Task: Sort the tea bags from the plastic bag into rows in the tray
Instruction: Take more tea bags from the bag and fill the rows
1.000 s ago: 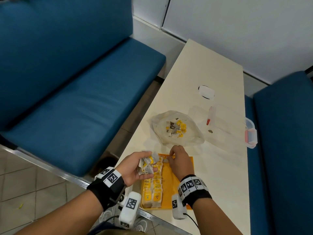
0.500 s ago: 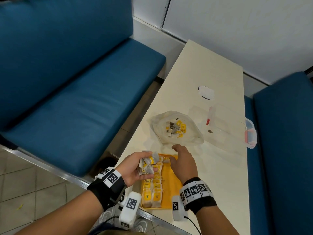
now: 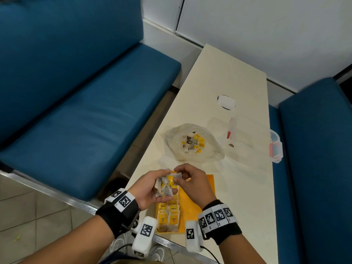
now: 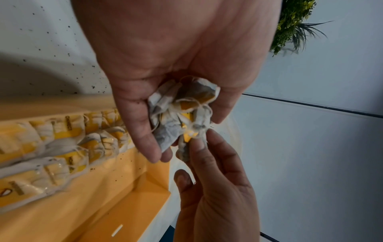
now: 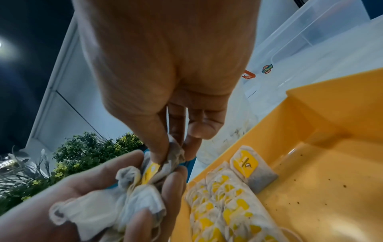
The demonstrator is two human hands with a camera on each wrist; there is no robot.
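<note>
My left hand [image 3: 152, 187] holds a bunch of tea bags [image 3: 166, 185] with yellow tags over the near left corner of the table. My right hand [image 3: 187, 180] pinches one tea bag [image 5: 173, 155] at the top of that bunch [image 4: 182, 111]. Below both hands lies the yellow tray [image 3: 200, 195], with two rows of tea bags [image 3: 170, 216] along its left side. One more tea bag [image 5: 251, 168] lies alone at the far end of the rows [image 5: 223, 212]. The clear plastic bag [image 3: 192, 143], further back, holds several more tea bags.
A clear plastic box [image 3: 253, 140] with a pink latch stands right of the plastic bag, a small red-tipped tube [image 3: 230, 128] beside it. A white lid-like object [image 3: 226, 102] lies further back. Blue benches [image 3: 85, 111] flank the cream table [image 3: 247, 197].
My right hand has left the far end of the tray's rows and come back to the bunch in my left hand, where it now pinches a tea bag.
</note>
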